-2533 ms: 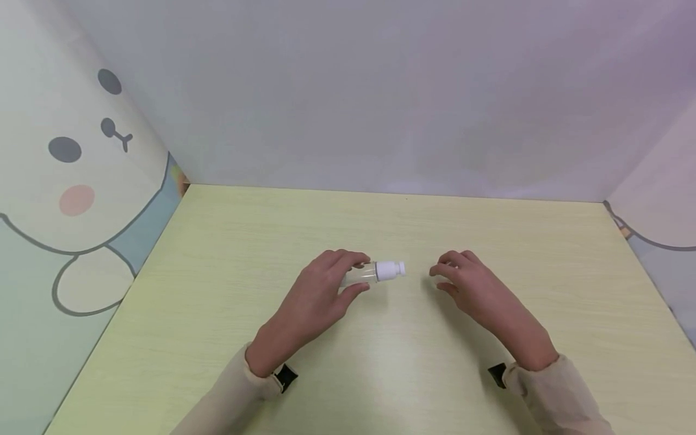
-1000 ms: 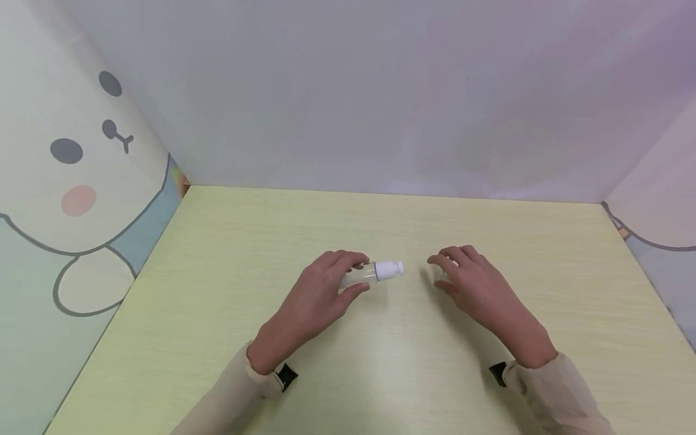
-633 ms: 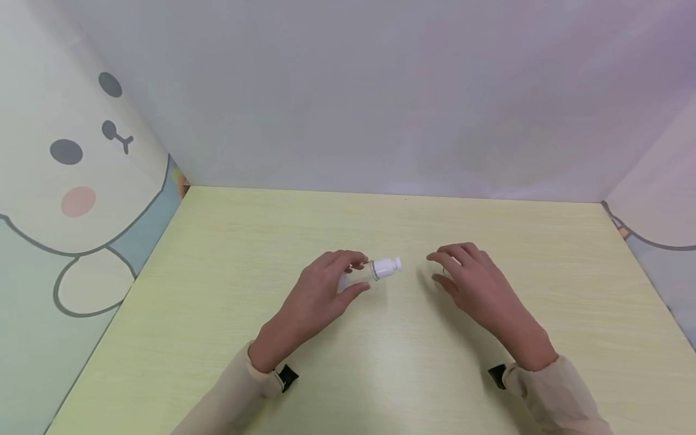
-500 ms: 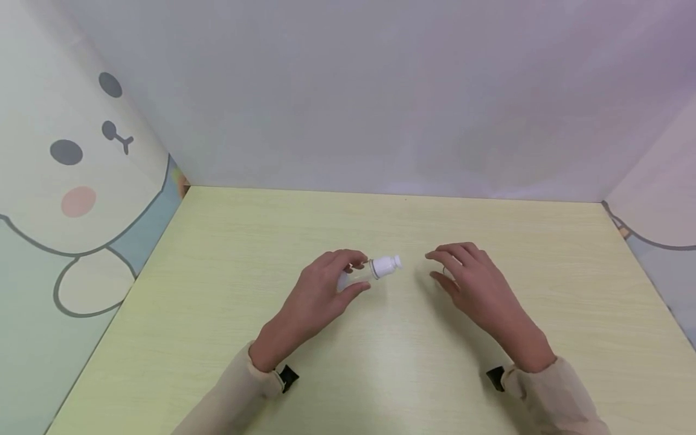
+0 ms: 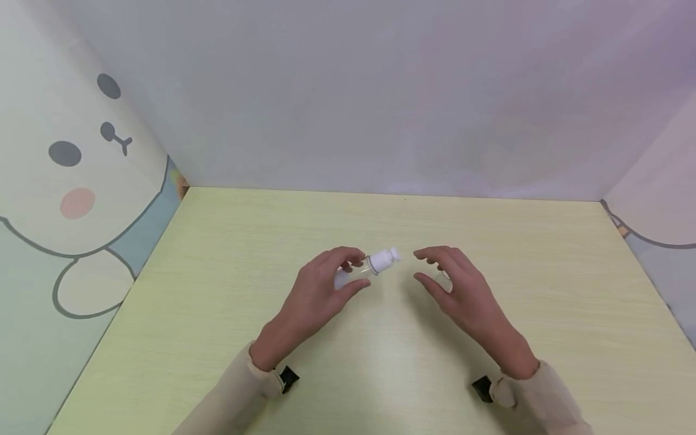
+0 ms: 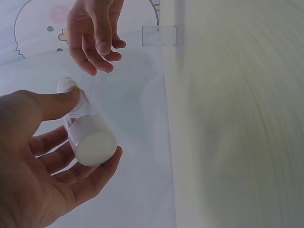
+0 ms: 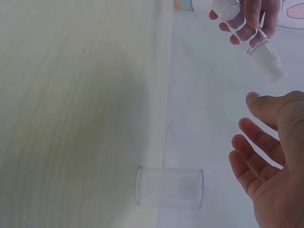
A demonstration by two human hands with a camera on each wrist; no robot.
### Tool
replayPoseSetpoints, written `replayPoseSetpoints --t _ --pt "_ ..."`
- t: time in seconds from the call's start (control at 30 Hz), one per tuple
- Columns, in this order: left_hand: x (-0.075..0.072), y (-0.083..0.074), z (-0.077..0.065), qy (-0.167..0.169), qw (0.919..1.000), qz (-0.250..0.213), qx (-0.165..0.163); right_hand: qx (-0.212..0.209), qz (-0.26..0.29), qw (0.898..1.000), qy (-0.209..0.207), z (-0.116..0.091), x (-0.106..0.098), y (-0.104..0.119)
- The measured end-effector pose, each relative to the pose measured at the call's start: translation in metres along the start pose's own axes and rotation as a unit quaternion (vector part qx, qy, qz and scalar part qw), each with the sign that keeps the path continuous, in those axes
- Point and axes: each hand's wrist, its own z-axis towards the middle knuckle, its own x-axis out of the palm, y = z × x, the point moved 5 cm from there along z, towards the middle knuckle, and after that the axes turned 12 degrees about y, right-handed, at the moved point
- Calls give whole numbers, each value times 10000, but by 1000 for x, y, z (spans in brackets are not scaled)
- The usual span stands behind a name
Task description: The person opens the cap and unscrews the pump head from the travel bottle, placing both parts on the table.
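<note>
Head view: gripping a clear bottle [image 5: 360,271] with a white pump top [image 5: 382,260] in the left hand [image 5: 318,291], holding it tilted above the table [image 5: 375,374] midway between the left and right edges; hiding its body partly behind fingers, contents too unclear to tell; holding the right hand [image 5: 464,291] loose and released near the pump top. Left wrist view: presenting the bottle's white base [image 6: 97,148] to the camera; showing a clear cylinder [image 6: 159,36] standing upright on the table, overlapping the table's edge along the sight line. Right wrist view: pointing the pump top towards the right thumb, apart from it.
</note>
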Motion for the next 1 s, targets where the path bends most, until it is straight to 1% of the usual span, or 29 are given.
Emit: replayPoseSetpoints --t 0.17,0.27,0.33,0.43,0.63,0.8,1.0 --pt "1 0 0 27 10000 -15 -72 192 589 9981 -26 2 5 6" --pt "2 -1 0 72 9999 -7 -106 365 1047 9938 -98 3 8 8" --pt "3 -2 0 99 9999 -15 -102 458 1390 9892 -116 3 10 10" --pt "4 -3 0 142 9999 -50 -71 525 1907 9802 -111 3 11 13" --pt "8 -5 0 233 9996 -165 0 596 2645 9624 -142 4 17 19" --pt "10 -7 -1 224 9996 -142 -12 604 3253 9434 -244 3 23 21" --pt "13 -8 -2 149 9997 -175 19 647 3855 9194 -431 4 26 24"
